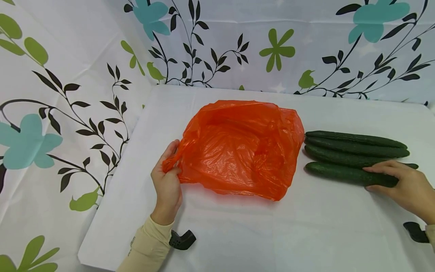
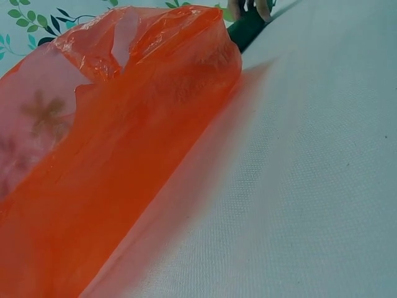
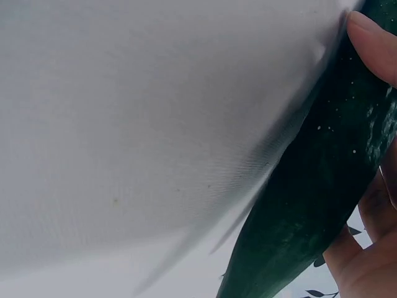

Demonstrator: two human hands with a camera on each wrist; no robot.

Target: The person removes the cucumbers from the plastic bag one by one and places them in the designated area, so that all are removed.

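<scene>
An orange plastic bag (image 1: 231,151) lies spread in the middle of the table, its mouth partly open. My left hand (image 1: 168,185) grips the gathered left end of the bag. In the left wrist view the bag's side (image 2: 142,143) fills the left half, and the left hand is out of sight. Several dark green cucumbers lie side by side to the right of the bag. Around the right part of the nearest cucumber (image 1: 340,172) my right hand (image 1: 406,183) is curled. The right wrist view shows the thumb on one side of that cucumber (image 3: 310,174) and fingers on the other.
The white-covered table (image 1: 272,234) extends in front of the bag and cucumbers. A printed curtain (image 1: 231,22) with leaves, flowers and birds hangs behind it and on the left. Black devices are at both wrists, one by the left sleeve (image 1: 149,241).
</scene>
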